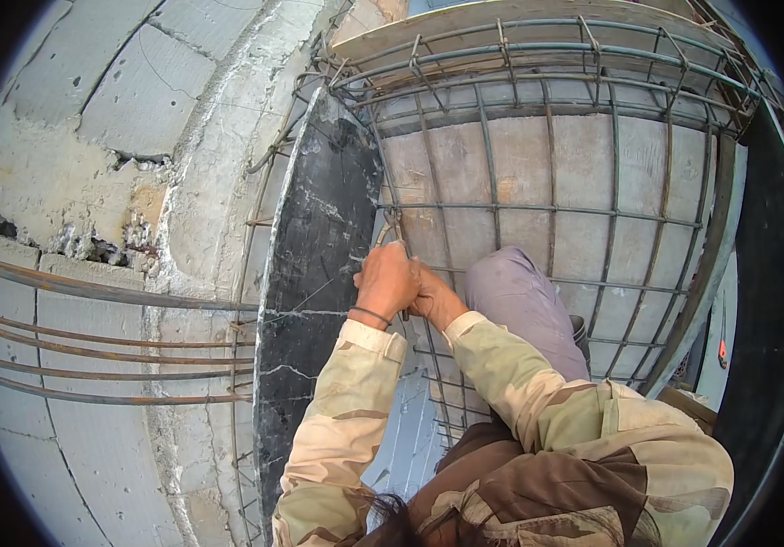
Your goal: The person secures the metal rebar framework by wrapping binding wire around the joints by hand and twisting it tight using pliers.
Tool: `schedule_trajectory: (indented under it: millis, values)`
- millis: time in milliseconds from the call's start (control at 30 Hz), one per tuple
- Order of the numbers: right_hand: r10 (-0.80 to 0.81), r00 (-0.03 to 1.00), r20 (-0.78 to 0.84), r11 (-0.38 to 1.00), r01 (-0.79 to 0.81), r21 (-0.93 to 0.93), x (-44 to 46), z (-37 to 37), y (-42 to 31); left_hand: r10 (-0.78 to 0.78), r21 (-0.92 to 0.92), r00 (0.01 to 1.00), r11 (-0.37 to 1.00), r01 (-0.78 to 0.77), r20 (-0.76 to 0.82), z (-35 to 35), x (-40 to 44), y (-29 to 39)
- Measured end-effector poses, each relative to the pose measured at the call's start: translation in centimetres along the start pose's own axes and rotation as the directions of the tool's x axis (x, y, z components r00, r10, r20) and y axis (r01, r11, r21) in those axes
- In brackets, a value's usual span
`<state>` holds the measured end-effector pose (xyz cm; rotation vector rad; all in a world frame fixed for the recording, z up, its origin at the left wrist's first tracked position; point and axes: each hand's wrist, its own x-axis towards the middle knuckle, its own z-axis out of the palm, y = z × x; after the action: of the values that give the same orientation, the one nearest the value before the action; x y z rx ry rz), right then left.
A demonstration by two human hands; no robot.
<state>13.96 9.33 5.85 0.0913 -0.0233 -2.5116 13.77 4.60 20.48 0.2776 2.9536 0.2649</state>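
My left hand (386, 278) is closed beside the black board (319, 210), at the left edge of the rebar grid (553, 209). A curved metal tool (388, 226) sticks up above its fingers, against a bar of the grid. Pressed against it on the right is my right hand (435, 296), also closed, its fingers mostly hidden behind the left one. A short dark end of something shows just below the hands. Which hand holds the tool is not clear.
Several rusty bars (100, 296) run from the block wall (137, 82) to the black board. A rebar cage (538, 55) crosses the top in front of a plywood strip (465, 44). Another dark panel (770, 273) stands at the right. My knee (510, 283) rests over the grid.
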Motion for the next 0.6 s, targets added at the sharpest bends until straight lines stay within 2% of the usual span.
schedule_trajectory:
  millis: [67,167,233,267,333,367,433,467,533,567,600]
  values:
    - [-0.037,0.999,0.014,0.999,0.037,-0.011,0.7,-0.8,0.2,0.000,-0.010,1.000,1.000,0.000,-0.013,0.0,0.1,-0.1]
    - [-0.012,0.998,-0.066,0.999,0.009,-0.046,3.0,-2.5,0.8,0.025,-0.022,1.000,0.999,-0.025,-0.017,-0.1,0.1,-0.4]
    - [0.003,0.999,0.039,0.997,0.000,-0.073,2.8,-2.5,0.7,0.002,-0.017,1.000,1.000,-0.002,-0.026,0.0,-0.1,-0.5]
    - [0.004,0.999,0.038,0.997,-0.002,-0.074,2.6,-2.0,0.7,0.001,-0.018,1.000,1.000,-0.001,-0.027,0.0,-0.2,-0.6]
    - [-0.105,0.990,-0.097,0.976,0.084,-0.202,2.1,-1.2,0.9,0.004,-0.047,0.999,0.999,-0.006,-0.032,-0.2,-0.3,-0.9]
    - [-0.104,0.990,-0.097,0.975,0.082,-0.205,2.0,-0.7,1.0,0.003,-0.049,0.999,0.999,-0.005,-0.035,-0.4,-0.5,-1.0]
    - [-0.157,0.964,-0.215,0.952,0.090,-0.293,1.9,0.0,0.9,-0.032,-0.224,0.999,0.974,0.026,-0.024,-0.7,-0.9,-1.2]
    - [-0.154,0.964,-0.215,0.950,0.085,-0.299,1.5,1.0,0.7,-0.036,-0.230,0.999,0.973,0.028,-0.028,-0.5,-1.1,-1.7]
    - [-0.159,0.931,-0.328,0.924,0.024,-0.381,0.9,2.7,0.0,-0.042,-0.284,0.991,0.959,0.004,-0.127,0.4,-1.4,-3.1]
    - [-0.156,0.931,-0.329,0.921,0.016,-0.390,1.0,3.0,-0.4,-0.047,-0.293,0.990,0.956,0.007,-0.133,0.8,-1.9,-3.6]
    - [-0.156,0.907,-0.391,0.884,-0.048,-0.465,1.0,3.4,-0.8,-0.011,-0.182,0.956,0.982,-0.044,-0.293,1.3,-2.5,-4.1]
